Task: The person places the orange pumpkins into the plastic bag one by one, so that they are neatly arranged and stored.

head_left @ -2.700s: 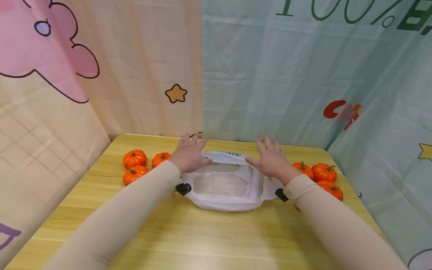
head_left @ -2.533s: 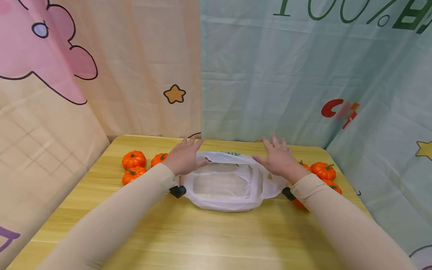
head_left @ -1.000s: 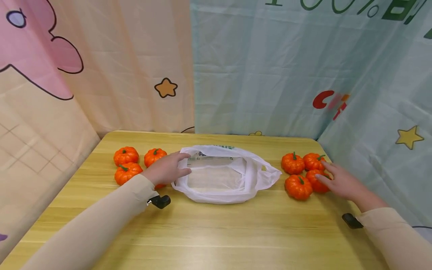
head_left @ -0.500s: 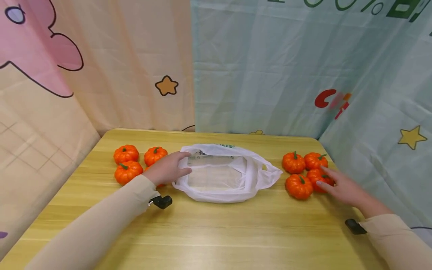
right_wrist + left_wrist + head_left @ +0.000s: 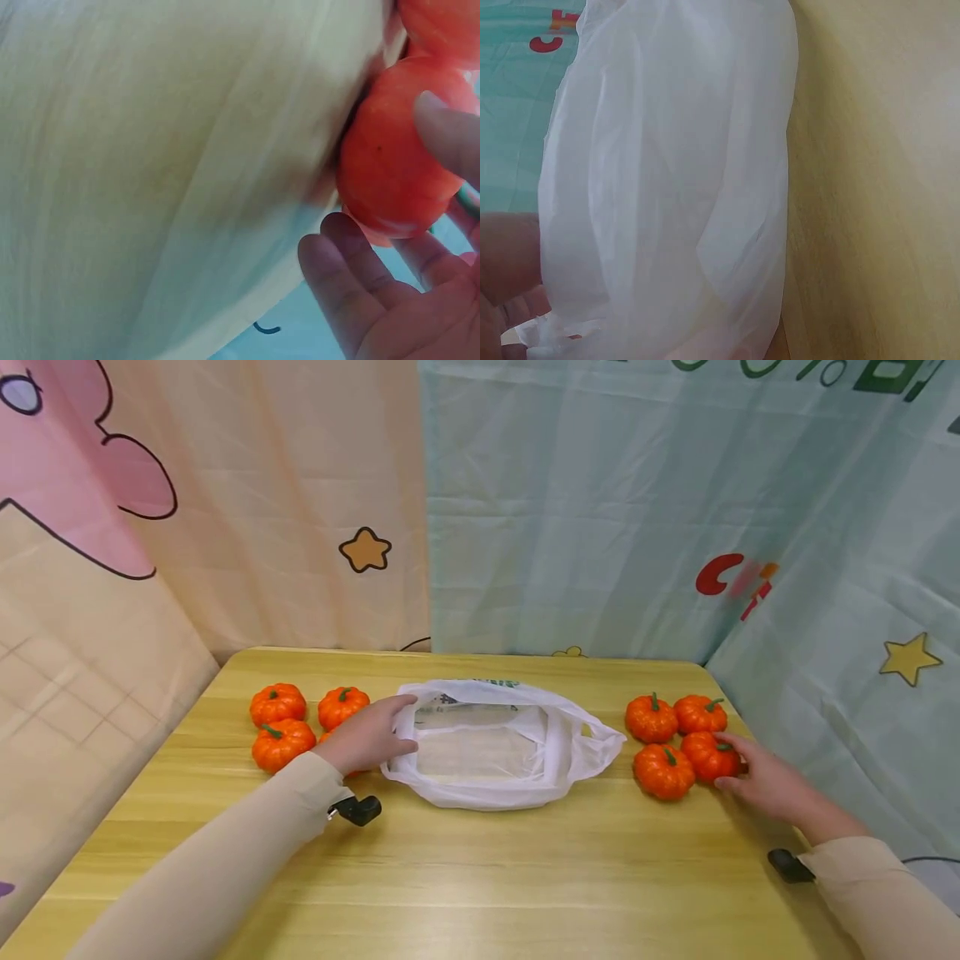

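At the left end of the white plastic bag (image 5: pixel 487 798), the left hand (image 5: pixel 367 735) lies across the rim, thumb and fingers spread apart over the mouth; whether they pinch the film I cannot tell. Well to the right of the bag, the right hand (image 5: pixel 768 785) grasps an orange pumpkin (image 5: pixel 702 759), its thumb and some fingers curled around it, though the right wrist view shows two fingertips clear of its skin. That pumpkin rests just beside three more pumpkins (image 5: pixel 663 773), all right of the bag's handle loop (image 5: pixel 600 750). Left of the bag sit another three pumpkins (image 5: pixel 283 746), with a fourth mostly hidden by the left hand. Beneath the bag spreads a wooden table (image 5: pixel 487 877); behind it hang a cream curtain (image 5: pixel 322 468) and a blue-green curtain (image 5: pixel 570 527). Green print (image 5: pixel 498 682) marks the bag's far rim.
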